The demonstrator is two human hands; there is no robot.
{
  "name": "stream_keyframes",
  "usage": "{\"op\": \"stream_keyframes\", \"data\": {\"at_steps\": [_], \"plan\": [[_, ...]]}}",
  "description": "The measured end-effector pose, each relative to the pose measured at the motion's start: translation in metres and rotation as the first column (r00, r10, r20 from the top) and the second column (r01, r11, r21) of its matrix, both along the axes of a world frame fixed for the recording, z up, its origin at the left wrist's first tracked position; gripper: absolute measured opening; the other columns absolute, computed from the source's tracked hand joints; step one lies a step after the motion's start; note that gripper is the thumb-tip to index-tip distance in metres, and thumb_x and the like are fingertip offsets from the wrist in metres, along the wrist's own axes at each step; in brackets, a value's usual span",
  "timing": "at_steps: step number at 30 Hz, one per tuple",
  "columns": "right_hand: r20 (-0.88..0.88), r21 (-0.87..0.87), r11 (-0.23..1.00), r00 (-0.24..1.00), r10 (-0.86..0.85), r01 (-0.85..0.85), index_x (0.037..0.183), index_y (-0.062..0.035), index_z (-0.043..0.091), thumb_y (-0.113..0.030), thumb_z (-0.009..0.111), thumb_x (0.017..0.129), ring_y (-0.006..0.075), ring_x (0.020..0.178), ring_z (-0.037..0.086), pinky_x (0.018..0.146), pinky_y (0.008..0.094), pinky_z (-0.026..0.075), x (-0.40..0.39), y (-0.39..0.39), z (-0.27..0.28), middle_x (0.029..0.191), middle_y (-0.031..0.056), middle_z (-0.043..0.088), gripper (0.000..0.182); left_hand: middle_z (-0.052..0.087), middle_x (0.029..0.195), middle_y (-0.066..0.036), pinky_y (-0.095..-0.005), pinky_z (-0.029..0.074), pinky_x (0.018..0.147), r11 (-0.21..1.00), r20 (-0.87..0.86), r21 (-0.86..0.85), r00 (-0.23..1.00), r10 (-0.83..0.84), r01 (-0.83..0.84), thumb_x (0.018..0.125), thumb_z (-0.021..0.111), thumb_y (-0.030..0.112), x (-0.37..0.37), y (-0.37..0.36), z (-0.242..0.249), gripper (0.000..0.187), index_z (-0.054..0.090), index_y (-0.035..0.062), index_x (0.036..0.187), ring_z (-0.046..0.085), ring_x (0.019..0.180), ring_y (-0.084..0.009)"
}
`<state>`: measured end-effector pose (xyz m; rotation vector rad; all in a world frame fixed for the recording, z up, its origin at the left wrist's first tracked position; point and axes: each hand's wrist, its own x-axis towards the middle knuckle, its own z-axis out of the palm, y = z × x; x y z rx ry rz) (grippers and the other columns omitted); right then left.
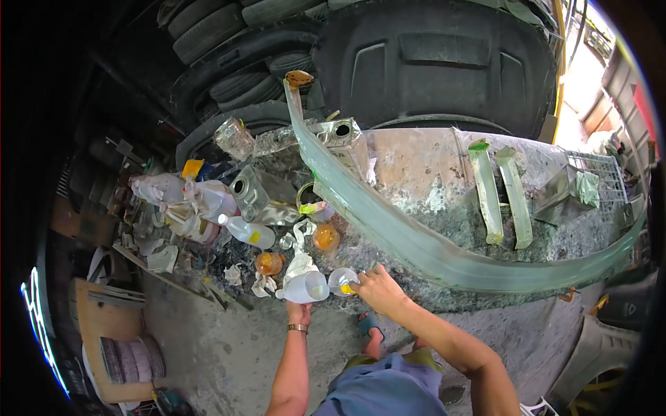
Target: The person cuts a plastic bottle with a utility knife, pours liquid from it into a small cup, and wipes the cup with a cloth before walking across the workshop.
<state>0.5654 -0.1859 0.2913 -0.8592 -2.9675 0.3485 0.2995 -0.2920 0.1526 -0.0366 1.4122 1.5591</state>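
Observation:
My left hand (299, 310) grips a translucent white plastic cup (306, 287) from below, tilted on its side with its mouth toward the right. My right hand (377, 288) holds a small clear cup (341, 281) by its rim; a little yellow liquid shows at its bottom. The two cups almost touch over the front edge of the rough grey workbench (416, 166). A watch sits on my left wrist.
A long curved pale-green fibreglass strip (388, 229) crosses the bench. Two amber-filled cups (326, 237) (269, 263), a white bottle (248, 232), metal cans (253, 191) and crumpled rags crowd the left end. Stacked tyres (236, 41) and a black fender stand behind.

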Motion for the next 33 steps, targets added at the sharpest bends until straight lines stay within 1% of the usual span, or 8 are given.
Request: {"op": "stream_keyframes", "data": {"at_steps": [10,14,18,20,22,27,30,33], "plan": [[0.142,0.072,0.997,0.990,-0.013,0.003,0.092,-0.0089,0.065,-0.014,0.064,0.071,0.0212,0.091,0.059,0.080,0.0355,0.039,-0.031,0.009,0.015,0.092,0.0065,0.062,0.022,0.046,0.066,0.003,-0.0207,0.027,0.038,0.994,-0.113,0.109,0.993,-0.021,0.033,0.093,0.046,0.018,0.010,0.001,0.014,0.014,0.050,0.0127,0.105,0.040,0.047,-0.0074],[0.249,0.072,0.997,0.968,-0.040,0.023,0.090,-0.0096,0.066,-0.015,0.062,0.073,0.0219,0.093,0.060,0.082,0.0377,0.040,-0.054,0.009,0.021,0.093,0.0074,0.064,0.019,0.051,0.070,0.003,-0.0201,0.029,0.038,0.995,-0.134,0.100,0.991,-0.004,0.018,0.093,0.044,0.018,0.013,0.003,0.013,0.016,0.048,0.0120,0.107,0.042,0.050,-0.0066],[0.325,0.071,0.997,0.946,0.002,-0.027,0.097,-0.0096,0.066,-0.019,0.056,0.080,0.0231,0.097,0.059,0.085,0.0399,0.038,-0.067,0.022,0.020,0.100,0.0080,0.064,0.022,0.046,0.064,0.003,-0.0204,0.027,0.037,0.999,-0.165,0.053,0.986,-0.006,0.015,0.093,0.042,0.014,0.022,0.005,0.028,0.015,0.050,0.0120,0.105,0.041,0.047,-0.0070],[0.302,0.027,0.999,0.953,-0.041,0.034,0.097,-0.0110,0.066,-0.019,0.053,0.081,0.0220,0.098,0.059,0.087,0.0428,0.038,-0.070,0.038,0.011,0.100,0.0069,0.065,0.022,0.046,0.064,0.003,-0.0202,0.027,0.037,0.996,-0.190,0.047,0.980,-0.060,0.070,0.093,0.041,0.014,0.025,-0.001,0.031,0.015,0.050,0.0123,0.106,0.041,0.047,-0.0070],[0.280,0.057,0.998,0.959,-0.041,0.026,0.096,-0.0117,0.066,-0.019,0.053,0.081,0.0218,0.097,0.060,0.087,0.0434,0.038,-0.071,0.047,0.012,0.099,0.0061,0.065,0.021,0.048,0.065,0.003,-0.0204,0.029,0.037,0.998,-0.130,0.001,0.990,0.062,-0.062,0.094,0.040,0.014,0.031,-0.004,0.031,0.016,0.050,0.0123,0.106,0.042,0.047,-0.0070],[0.209,0.097,0.995,0.977,-0.036,0.016,0.092,-0.0134,0.065,-0.021,0.054,0.081,0.0224,0.094,0.061,0.086,0.0442,0.040,-0.065,0.052,0.012,0.095,0.0055,0.065,0.018,0.052,0.068,0.002,-0.0217,0.030,0.038,0.996,-0.074,0.048,0.994,0.081,-0.077,0.095,0.039,0.015,0.019,-0.013,0.040,0.017,0.051,0.0128,0.107,0.045,0.049,-0.0074],[0.163,-0.001,0.998,0.985,-0.064,0.065,0.090,-0.0136,0.065,-0.024,0.055,0.081,0.0242,0.090,0.062,0.084,0.0440,0.042,-0.056,0.047,0.015,0.092,0.0064,0.065,0.017,0.054,0.070,0.002,-0.0220,0.031,0.038,0.995,-0.077,0.098,0.996,0.033,-0.025,0.095,0.041,0.020,0.009,-0.021,0.044,0.018,0.051,0.0127,0.108,0.046,0.050,-0.0077],[-0.032,-0.268,0.942,0.976,-0.216,0.200,0.101,-0.0149,0.064,-0.027,0.058,0.081,0.0282,0.089,0.062,0.079,0.0413,0.046,-0.029,0.031,0.040,0.094,0.0101,0.065,0.024,0.058,0.077,0.001,-0.0225,0.033,0.038,0.987,-0.073,0.156,0.996,0.054,-0.042,0.095,0.042,0.025,0.000,-0.034,0.054,0.021,0.051,0.0121,0.108,0.050,0.053,-0.0083]]}}
